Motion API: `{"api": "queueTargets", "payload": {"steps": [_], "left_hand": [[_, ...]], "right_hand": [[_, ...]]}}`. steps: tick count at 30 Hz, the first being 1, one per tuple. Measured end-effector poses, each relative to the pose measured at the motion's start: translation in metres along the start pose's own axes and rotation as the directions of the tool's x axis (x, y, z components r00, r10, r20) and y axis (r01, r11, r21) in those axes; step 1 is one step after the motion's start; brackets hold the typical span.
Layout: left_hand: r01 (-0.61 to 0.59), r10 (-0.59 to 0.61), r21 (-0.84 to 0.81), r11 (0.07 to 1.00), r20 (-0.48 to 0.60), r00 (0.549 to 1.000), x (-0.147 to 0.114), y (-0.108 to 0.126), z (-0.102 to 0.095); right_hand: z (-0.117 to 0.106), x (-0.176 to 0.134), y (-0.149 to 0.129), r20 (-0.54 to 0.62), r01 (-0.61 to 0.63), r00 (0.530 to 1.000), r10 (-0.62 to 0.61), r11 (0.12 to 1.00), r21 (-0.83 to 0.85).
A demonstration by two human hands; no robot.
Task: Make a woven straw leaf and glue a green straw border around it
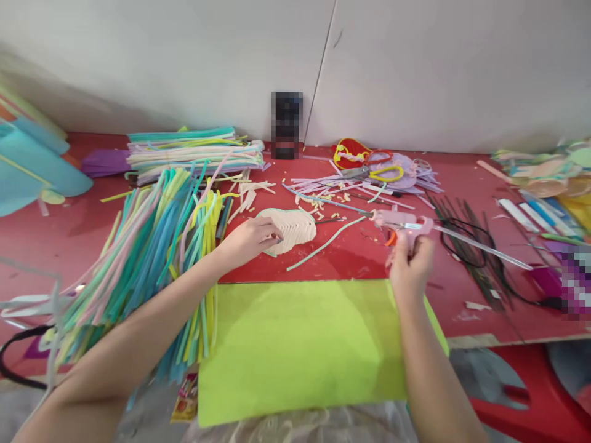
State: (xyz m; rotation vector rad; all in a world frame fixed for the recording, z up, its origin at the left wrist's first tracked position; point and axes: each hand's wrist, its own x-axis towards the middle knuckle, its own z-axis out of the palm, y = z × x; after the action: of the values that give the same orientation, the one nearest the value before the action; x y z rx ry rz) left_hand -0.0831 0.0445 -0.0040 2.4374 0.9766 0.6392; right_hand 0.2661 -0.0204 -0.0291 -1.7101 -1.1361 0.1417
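Note:
My left hand (252, 239) rests over the left part of a flat cream piece (295, 231) made of pipe cleaners laid in slanted rows. Its fingers stretch across the surface, and a thin mint line edges the piece. In my right hand (413, 264) is a pink hot glue gun (397, 221), its nozzle pointing left and a clear glue stick (482, 246) sticking out of its back. A loose mint pipe cleaner (323, 245) lies between the cream piece and the nozzle. Under my forearms is a lime green sheet (305, 344) at the table's front.
Bundles of coloured pipe cleaners (143, 246) fill the left of the red table (351, 261). Scissors (385, 173) lie among lilac strips at the back. A blurred dark device (286, 123) leans on the wall. Dark stems and a black cord (466, 243) are at right.

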Motion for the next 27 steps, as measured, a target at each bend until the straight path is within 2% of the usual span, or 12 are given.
{"api": "queueTargets", "payload": {"steps": [3,7,10,16,22,27], "left_hand": [[0.043,-0.042,-0.068,0.997,0.025,0.999,-0.001,-0.010,0.005],[0.056,-0.053,-0.143,0.988,0.022,0.998,0.000,-0.018,0.011],[0.079,-0.069,-0.166,0.983,0.062,0.996,0.001,-0.021,0.013],[0.125,-0.103,-0.201,0.972,0.118,0.988,0.002,-0.022,0.013],[0.142,-0.122,-0.174,0.974,0.119,0.985,0.002,-0.019,0.013],[0.147,-0.123,-0.182,0.972,0.132,0.983,0.002,-0.018,0.012]], "right_hand": [[0.006,-0.023,-0.021,0.055,0.019,0.998,-0.014,0.996,-0.085],[0.017,-0.059,-0.050,0.180,-0.027,0.982,0.049,0.992,-0.124],[0.026,-0.085,-0.064,0.249,0.030,0.968,0.022,0.978,-0.205],[0.038,-0.118,-0.062,0.284,0.184,0.955,-0.087,0.923,-0.338],[0.038,-0.125,-0.060,0.297,0.268,0.941,-0.159,0.886,-0.377],[0.040,-0.127,-0.062,0.285,0.277,0.944,-0.165,0.866,-0.417]]}}
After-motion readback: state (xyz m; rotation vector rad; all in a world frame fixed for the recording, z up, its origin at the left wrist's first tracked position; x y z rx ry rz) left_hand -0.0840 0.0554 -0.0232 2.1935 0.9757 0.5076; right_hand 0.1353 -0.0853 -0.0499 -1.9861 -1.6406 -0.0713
